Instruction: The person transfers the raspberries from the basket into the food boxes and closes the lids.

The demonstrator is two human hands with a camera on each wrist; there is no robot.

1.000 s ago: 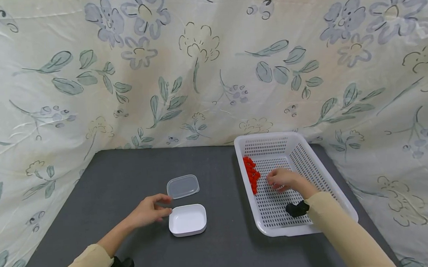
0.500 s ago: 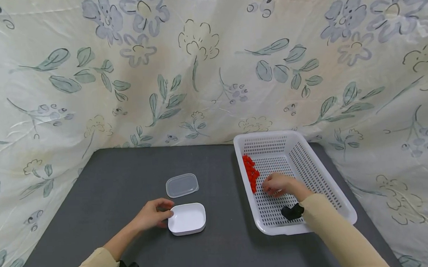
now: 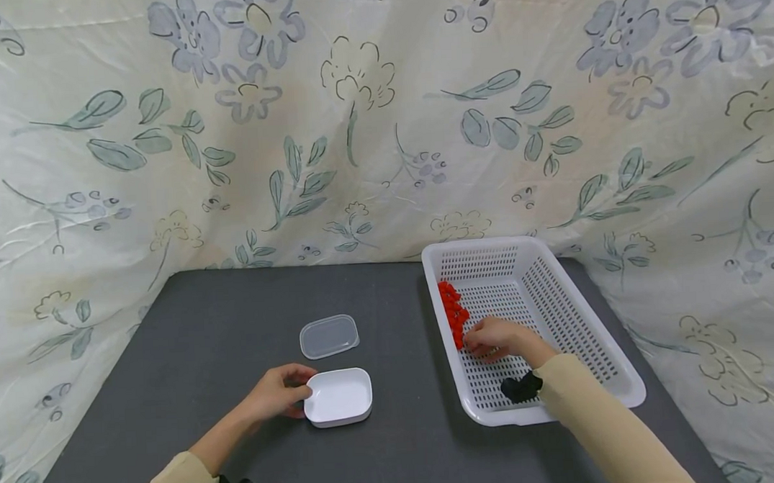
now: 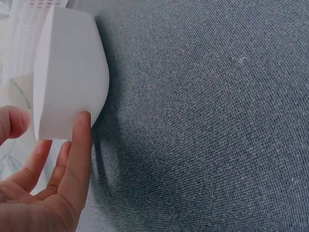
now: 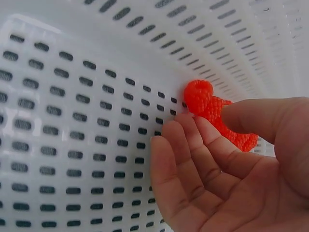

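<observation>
light: bright, even | shadows: soft | wide-angle edge bending | wrist views slightly blurred

Dark grey table [image 3: 235, 320]. Directly on it: white box [image 3: 339, 397] near centre; clear lid [image 3: 329, 336] just beside it at 12 o'clock; white perforated basket [image 3: 579, 334] well apart at 3 o'clock.

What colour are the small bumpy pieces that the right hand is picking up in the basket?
Bright red pieces, clearest in the right wrist view.

We see the white box [image 3: 339, 396] upright, lidless; red pieces [image 3: 454, 313] line the basket's [image 3: 561, 302] left wall.
</observation>
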